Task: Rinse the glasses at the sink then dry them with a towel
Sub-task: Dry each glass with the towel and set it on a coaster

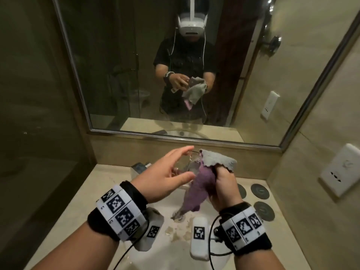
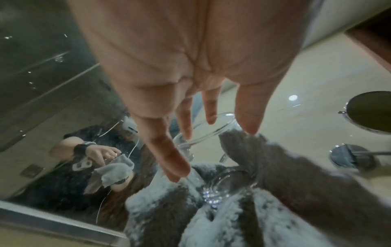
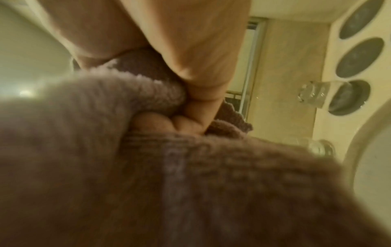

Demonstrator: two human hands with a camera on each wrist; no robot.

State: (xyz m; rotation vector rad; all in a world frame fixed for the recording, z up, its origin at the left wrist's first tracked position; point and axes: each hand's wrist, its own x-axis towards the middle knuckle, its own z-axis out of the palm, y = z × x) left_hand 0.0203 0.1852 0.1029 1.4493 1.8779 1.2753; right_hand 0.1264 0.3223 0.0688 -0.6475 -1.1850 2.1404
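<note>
- Clear glass, wet and glinting, is held above the sink, at 12 o'clock from the drain.
- Left hand cups the glass, fingers and thumb lightly curved round its wall; the left wrist view shows fingertips on the rim.
- Right hand clenches a towel, purple on one face and grey on the other, bunched against the glass at its 3 o'clock side.
- Towel folds cover much of the glass, and its tail hangs toward the drain.
- Dark round coasters lie on the counter at 3 o'clock from the sink; another glass stands on one in the right wrist view.
- Mirror hangs behind, at 12 o'clock; a faucet sits at 11 o'clock.
- Glass lies tilted, its long axis sloping, mouth toward 12 o'clock and upward, base down in the towel.
</note>
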